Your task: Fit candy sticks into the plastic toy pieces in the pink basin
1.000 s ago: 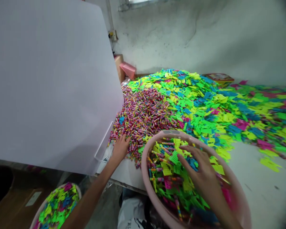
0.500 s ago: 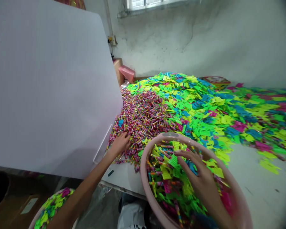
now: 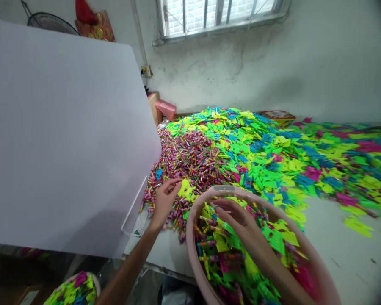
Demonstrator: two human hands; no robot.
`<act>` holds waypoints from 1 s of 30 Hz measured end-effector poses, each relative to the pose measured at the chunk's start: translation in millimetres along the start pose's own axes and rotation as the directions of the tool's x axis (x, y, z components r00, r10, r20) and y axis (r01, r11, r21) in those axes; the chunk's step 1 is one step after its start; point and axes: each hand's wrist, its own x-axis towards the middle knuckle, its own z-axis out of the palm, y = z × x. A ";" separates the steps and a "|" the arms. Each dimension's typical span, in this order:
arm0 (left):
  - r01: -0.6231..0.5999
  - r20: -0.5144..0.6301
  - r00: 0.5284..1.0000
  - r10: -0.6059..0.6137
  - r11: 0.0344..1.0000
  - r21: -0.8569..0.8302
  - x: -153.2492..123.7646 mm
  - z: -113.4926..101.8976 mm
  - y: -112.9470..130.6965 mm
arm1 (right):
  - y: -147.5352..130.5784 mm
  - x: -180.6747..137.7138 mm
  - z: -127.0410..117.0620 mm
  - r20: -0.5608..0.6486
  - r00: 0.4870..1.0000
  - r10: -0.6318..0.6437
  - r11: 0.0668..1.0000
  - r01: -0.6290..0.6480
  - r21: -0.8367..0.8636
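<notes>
My left hand pinches a flat yellow plastic piece with cut-out shapes, just above a pile of small pink-and-yellow patterned sticks. My right hand is over the left part of a pink basin, its thumb and fingers drawn together. Whether something thin is between those fingertips I cannot make out. Inside the basin, green, yellow, blue and pink flat plastic pieces lie mixed with patterned sticks. A small blue piece rests on the stick pile.
A large heap of coloured plastic pieces spreads along the wall to the right. A big white panel stands at left. Below it is another tub of pieces. A pink container and a barred window are behind.
My left hand has risen slightly from the stick pile and now holds the yellow piece. My right hand has shifted left over the basin, its fingers closing. The view has tilted up.
</notes>
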 end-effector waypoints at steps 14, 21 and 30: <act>0.014 -0.045 0.999 -0.026 0.969 -0.248 -28.4 11.8 47.4 | -10.0 6.1 24.2 0.044 0.992 0.118 0.931 -0.126 0.342; -0.079 -0.158 0.984 0.086 0.996 0.048 -9.1 -15.6 30.9 | -12.8 6.3 22.2 0.095 0.987 0.129 0.905 -0.157 0.396; -0.041 0.122 0.991 0.055 0.992 -0.119 -49.2 -10.3 70.3 | -19.5 2.0 17.9 0.073 0.989 0.131 0.925 -0.148 0.350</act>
